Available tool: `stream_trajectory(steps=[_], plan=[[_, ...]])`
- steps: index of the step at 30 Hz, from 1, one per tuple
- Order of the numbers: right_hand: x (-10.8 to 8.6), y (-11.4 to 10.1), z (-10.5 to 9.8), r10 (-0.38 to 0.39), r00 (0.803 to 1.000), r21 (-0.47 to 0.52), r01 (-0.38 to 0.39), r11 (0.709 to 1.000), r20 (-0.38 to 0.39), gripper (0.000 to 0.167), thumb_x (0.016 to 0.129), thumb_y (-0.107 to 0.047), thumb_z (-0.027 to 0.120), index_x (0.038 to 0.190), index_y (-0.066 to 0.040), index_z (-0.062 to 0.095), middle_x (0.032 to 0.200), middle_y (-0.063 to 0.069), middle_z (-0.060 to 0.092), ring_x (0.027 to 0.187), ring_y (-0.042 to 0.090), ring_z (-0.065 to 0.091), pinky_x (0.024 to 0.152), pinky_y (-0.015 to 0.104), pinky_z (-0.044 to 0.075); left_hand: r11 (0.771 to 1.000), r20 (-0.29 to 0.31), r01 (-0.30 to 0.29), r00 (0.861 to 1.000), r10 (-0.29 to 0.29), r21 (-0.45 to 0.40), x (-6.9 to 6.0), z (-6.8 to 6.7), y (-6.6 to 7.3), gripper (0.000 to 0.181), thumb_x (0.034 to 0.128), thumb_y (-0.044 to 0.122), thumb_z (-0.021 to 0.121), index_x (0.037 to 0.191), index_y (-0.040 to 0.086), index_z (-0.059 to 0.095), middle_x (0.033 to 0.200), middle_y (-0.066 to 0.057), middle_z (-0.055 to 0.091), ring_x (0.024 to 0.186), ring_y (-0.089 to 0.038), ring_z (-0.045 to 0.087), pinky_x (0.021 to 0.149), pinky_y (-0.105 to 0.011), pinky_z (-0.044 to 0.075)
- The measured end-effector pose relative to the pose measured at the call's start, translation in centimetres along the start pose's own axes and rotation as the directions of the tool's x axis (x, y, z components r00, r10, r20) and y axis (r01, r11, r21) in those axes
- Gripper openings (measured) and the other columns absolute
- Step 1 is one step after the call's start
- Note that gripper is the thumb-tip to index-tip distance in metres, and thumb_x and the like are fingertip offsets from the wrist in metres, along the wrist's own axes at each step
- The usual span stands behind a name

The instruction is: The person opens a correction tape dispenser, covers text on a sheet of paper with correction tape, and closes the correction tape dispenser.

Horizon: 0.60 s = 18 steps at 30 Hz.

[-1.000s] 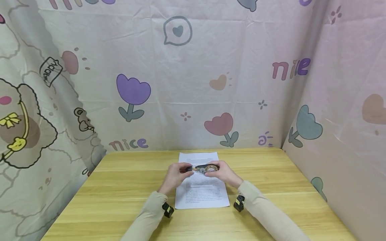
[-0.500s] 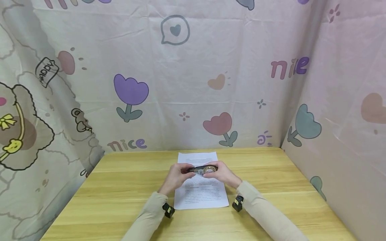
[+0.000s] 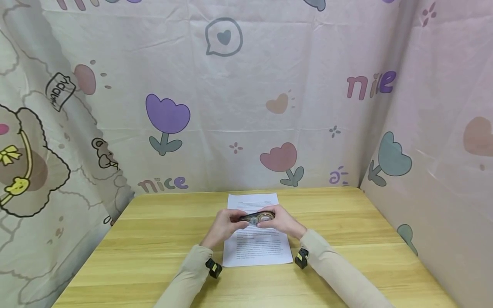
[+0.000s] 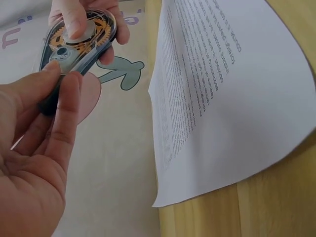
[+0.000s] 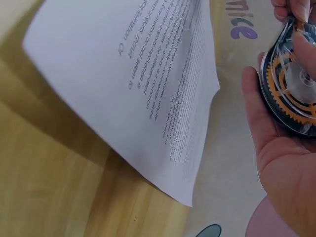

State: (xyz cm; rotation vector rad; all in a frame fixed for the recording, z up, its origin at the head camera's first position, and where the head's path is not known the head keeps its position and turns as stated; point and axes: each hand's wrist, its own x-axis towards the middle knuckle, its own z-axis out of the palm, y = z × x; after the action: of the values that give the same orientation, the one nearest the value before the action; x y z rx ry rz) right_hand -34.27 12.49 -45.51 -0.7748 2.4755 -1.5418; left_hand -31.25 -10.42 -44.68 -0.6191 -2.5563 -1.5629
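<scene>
A correction tape (image 3: 254,220) with a clear case, a dark edge and orange gear wheels is held between both hands above a printed sheet (image 3: 257,252). My left hand (image 3: 223,227) pinches its narrow dark end between thumb and fingers. On the wide round end, my right hand (image 3: 286,223) grips the body, thumb on the pale hub. The left wrist view shows the tape (image 4: 69,52) tilted, its narrow tip mostly covered by the left fingers. In the right wrist view, the gear end (image 5: 276,91) lies against the right hand's fingers, partly cut off by the frame.
The printed sheet lies on a wooden table (image 3: 161,239), its near edge towards me. Behind and at both sides hangs a patterned cloth (image 3: 215,94). A small black camera (image 3: 213,268) is strapped at the left wrist, another (image 3: 301,258) at the right.
The gap between the dark end piece in my left hand and the correction tape's body has closed. My right hand has moved slightly left with the body.
</scene>
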Motion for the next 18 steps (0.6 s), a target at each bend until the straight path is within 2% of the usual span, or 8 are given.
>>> stream_trajectory(steps=[4,8,13,16,18], plan=[[-0.1,-0.1,0.3,-0.080,0.996,-0.088,0.076,0.993,-0.040,0.050,0.080,-0.019,0.081,0.126,-0.015,0.063,0.125,0.005,0.063,0.107,0.020,0.060,0.095,0.035,0.050,0.997,-0.008,0.036,0.999,-0.036,-0.072,0.1,0.1,-0.1,0.022,0.0849,0.007,0.075,0.106,0.001,0.073,0.094,-0.014,0.075,0.075,-0.013,0.070,0.068,-0.028,0.061],[-0.4,-0.3,0.8,-0.149,0.987,-0.242,0.128,0.962,-0.069,0.063,0.077,-0.023,0.084,0.132,-0.016,0.055,0.127,0.005,0.060,0.109,0.020,0.059,0.096,0.039,0.051,0.990,-0.007,0.044,0.999,-0.045,-0.133,0.3,0.3,-0.3,0.024,0.0876,0.009,0.073,0.109,-0.002,0.071,0.097,-0.018,0.074,0.075,-0.017,0.072,0.067,-0.026,0.061],[-0.6,-0.5,1.2,-0.208,0.974,-0.477,0.144,0.867,-0.084,0.062,0.075,-0.034,0.085,0.128,-0.021,0.056,0.121,-0.001,0.056,0.104,0.014,0.057,0.092,0.035,0.053,0.993,-0.005,0.026,1.000,-0.026,-0.118,0.4,0.5,-0.3,0.024,0.0904,0.013,0.070,0.108,-0.003,0.071,0.094,-0.018,0.074,0.071,-0.017,0.071,0.063,-0.027,0.060],[-0.7,-0.6,1.2,-0.227,0.969,-0.570,0.134,0.810,-0.095,0.056,0.075,-0.040,0.083,0.123,-0.025,0.058,0.117,-0.006,0.058,0.101,0.010,0.058,0.087,0.032,0.053,0.996,0.006,0.026,1.000,-0.026,-0.081,0.5,0.5,-0.2,0.023,0.0921,0.016,0.068,0.108,-0.001,0.071,0.091,-0.015,0.075,0.071,-0.019,0.071,0.062,-0.026,0.060],[-0.8,-0.7,1.2,-0.220,0.970,-0.600,0.113,0.792,-0.108,0.055,0.074,-0.043,0.082,0.121,-0.026,0.059,0.114,-0.008,0.061,0.099,0.009,0.059,0.084,0.031,0.053,0.999,0.003,0.025,1.000,-0.025,-0.047,0.4,0.5,-0.2,0.024,0.0931,0.018,0.068,0.108,0.000,0.072,0.091,-0.013,0.075,0.074,-0.022,0.072,0.063,-0.025,0.059]])
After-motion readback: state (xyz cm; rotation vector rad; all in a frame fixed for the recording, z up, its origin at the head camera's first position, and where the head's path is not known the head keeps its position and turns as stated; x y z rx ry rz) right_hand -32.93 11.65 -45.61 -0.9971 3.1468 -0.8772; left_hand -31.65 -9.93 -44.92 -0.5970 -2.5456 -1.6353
